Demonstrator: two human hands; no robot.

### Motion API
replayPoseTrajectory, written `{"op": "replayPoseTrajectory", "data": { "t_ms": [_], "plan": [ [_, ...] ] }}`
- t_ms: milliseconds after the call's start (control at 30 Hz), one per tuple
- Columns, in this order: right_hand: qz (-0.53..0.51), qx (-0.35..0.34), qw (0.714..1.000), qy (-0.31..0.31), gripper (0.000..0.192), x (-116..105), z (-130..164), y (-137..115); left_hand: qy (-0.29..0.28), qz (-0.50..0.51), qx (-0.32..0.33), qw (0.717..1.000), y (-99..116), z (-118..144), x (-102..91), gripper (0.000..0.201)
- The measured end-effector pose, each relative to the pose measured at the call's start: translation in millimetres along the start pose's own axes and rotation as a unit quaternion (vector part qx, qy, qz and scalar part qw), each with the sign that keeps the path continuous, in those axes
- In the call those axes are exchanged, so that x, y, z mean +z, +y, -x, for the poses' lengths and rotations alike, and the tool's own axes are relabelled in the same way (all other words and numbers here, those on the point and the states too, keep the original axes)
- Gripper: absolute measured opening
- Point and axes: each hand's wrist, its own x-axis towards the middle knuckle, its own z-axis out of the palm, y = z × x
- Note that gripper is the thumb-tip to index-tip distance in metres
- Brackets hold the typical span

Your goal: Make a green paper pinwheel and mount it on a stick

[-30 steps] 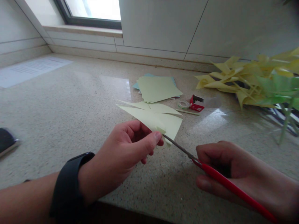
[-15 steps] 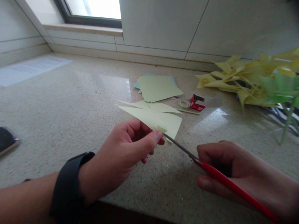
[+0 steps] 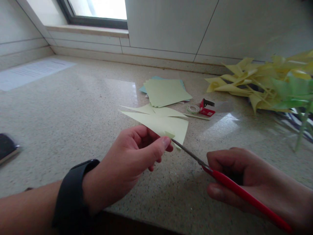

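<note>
Between the thumb and fingers of my left hand (image 3: 139, 151) is a pale yellow-green sheet of paper (image 3: 168, 125), slit into pointed flaps. The lower edge of the paper is pinched near the thumb tip. My right hand (image 3: 244, 176) is closed around red-handled scissors (image 3: 227, 182). Their metal blades look nearly closed, and the tip touches the paper beside my left thumb. A small folded corner of paper shows just above that tip. Part of the sheet is hidden behind my left fingers.
Behind the paper lies a stack of coloured square sheets (image 3: 168, 91). Beside it are a tape roll (image 3: 193, 108), a small red box (image 3: 207, 107) and a thin stick (image 3: 199, 117). Yellow paper pinwheels (image 3: 244, 78) lie right; a phone-like dark object (image 3: 8, 147) left; a printed sheet (image 3: 34, 71) far left.
The paper's right side has shifted slightly left and its lower right edge has tipped a little. Both hands and the scissors have stayed almost in place.
</note>
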Motion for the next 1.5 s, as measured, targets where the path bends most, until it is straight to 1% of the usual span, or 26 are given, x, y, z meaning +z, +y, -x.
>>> {"op": "replayPoseTrajectory", "data": {
  "t_ms": [100, 267, 333, 533, 567, 633, 700, 800, 900, 1067, 1300, 1400, 1500],
  "plan": [
    [0.004, 0.0, 1.0, 0.005, 0.034, -1.9, -0.8, 1.0, -0.003, 0.002, 0.001, 1.0, -0.9, -0.4, -0.8, 0.017],
    [-0.005, 0.0, 1.0, -0.025, 0.036, -5.2, -2.6, 4.0, -0.007, 0.008, 0.003, 1.0, -0.4, -0.5, -0.5, 0.015],
    [0.004, -0.002, 1.0, -0.025, 0.037, -5.2, -2.3, 4.7, -0.007, 0.01, -0.001, 1.0, 0.3, -0.9, -0.1, 0.015],
    [0.046, -0.017, 0.999, 0.012, 0.039, -0.5, 1.2, 4.0, 0.001, 0.041, 0.008, 0.999, 3.1, 1.2, 2.5, 0.011],
    [0.06, -0.025, 0.998, 0.013, 0.039, 1.1, 1.5, 3.4, 0.008, 0.048, 0.012, 0.999, 4.0, 2.0, 3.9, 0.012],
    [0.091, -0.046, 0.994, 0.034, 0.04, 5.2, 1.2, 1.0, 0.029, 0.061, 0.025, 0.997, 6.2, 3.5, 8.2, 0.014],
    [0.123, -0.075, 0.987, 0.073, 0.041, 10.3, 0.3, -3.2, 0.056, 0.083, 0.034, 0.994, 8.2, 4.8, 14.4, 0.015],
    [0.156, -0.117, 0.973, 0.126, 0.044, 18.1, -1.7, -10.9, 0.063, 0.131, 0.016, 0.989, 8.2, 6.9, 24.4, 0.014],
    [0.165, -0.136, 0.964, 0.157, 0.045, 23.6, -4.5, -16.2, 0.057, 0.152, -0.01, 0.987, 3.4, 8.5, 30.6, 0.016],
    [0.161, -0.155, 0.963, 0.15, 0.042, 27.8, -10.4, -14.7, 0.076, 0.165, -0.034, 0.983, -3.7, 7.9, 30.2, 0.02],
    [0.219, -0.226, 0.935, 0.16, 0.036, 30.6, -11.7, -0.9, 0.082, 0.182, -0.042, 0.979, -1.8, 4.4, 26.2, 0.022],
    [0.247, -0.226, 0.926, 0.174, 0.034, 30.6, -11.2, 3.7, 0.084, 0.186, -0.05, 0.978, -3.0, 4.0, 25.4, 0.024],
    [0.265, -0.215, 0.923, 0.177, 0.034, 30.4, -11.5, 5.4, 0.084, 0.181, -0.054, 0.978, -4.6, 3.8, 24.9, 0.025]
  ]
}}
